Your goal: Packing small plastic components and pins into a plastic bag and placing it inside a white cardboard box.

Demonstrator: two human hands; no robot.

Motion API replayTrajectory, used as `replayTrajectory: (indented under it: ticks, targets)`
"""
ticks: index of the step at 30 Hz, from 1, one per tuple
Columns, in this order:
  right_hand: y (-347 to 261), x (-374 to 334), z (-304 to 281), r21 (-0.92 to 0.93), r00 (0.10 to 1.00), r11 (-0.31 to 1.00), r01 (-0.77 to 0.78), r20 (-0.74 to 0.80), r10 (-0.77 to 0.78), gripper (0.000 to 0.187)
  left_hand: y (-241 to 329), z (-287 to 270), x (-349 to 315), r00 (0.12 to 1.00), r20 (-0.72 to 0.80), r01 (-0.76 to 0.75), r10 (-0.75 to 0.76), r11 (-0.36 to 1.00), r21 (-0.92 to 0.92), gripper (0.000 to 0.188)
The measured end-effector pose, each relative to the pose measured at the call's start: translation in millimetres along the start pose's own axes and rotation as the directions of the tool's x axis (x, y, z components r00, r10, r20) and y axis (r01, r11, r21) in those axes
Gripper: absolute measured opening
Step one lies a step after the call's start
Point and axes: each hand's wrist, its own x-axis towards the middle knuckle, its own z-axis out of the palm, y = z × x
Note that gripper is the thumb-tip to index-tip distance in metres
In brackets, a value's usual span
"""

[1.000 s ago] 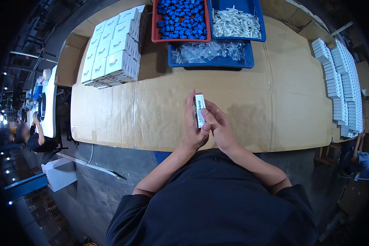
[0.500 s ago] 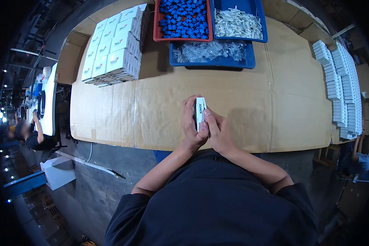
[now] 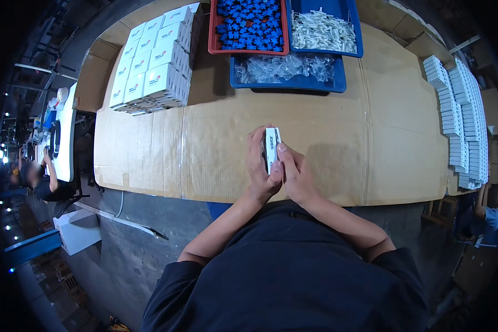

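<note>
A small white box (image 3: 270, 145) with dark print on its narrow side is held upright between my hands, above the near middle of the cardboard-covered table (image 3: 221, 144). My left hand (image 3: 260, 169) wraps the box's left side, its thumb across the lower front. From the right, my right hand (image 3: 296, 174) closes on the box with thumb and fingers against its right edge. Most of the box's broad faces are hidden by my fingers.
A stack of white boxes (image 3: 149, 69) stands back left. At the back are a red tray (image 3: 249, 52) of blue plastic parts, a blue tray (image 3: 361, 33) of white pieces and a blue tray (image 3: 288, 87) of clear bags. Thin white boxes (image 3: 458, 119) pile up at right. A person (image 3: 52, 182) sits far left.
The white box has turned slightly in my hands, its printed side now angled differently and a dark gap more visible along its left. Both hands keep their hold and have barely shifted.
</note>
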Motion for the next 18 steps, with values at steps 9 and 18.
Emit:
replayTrajectory:
  ticks: [9,18]
  targets:
    - [-25.5,10.3,-44.2,-0.293,0.962,0.942,0.165,0.258,-0.088,0.066,5.6,4.3,1.1,0.949,0.15,0.316,-0.278,0.826,-0.466,0.093]
    - [-4.8,28.0,-70.1,-0.651,0.657,0.329,0.684,0.353,-0.666,0.078,31.1,11.1,-0.3,0.603,0.538,0.763,-0.589,0.229,-0.605,0.077]
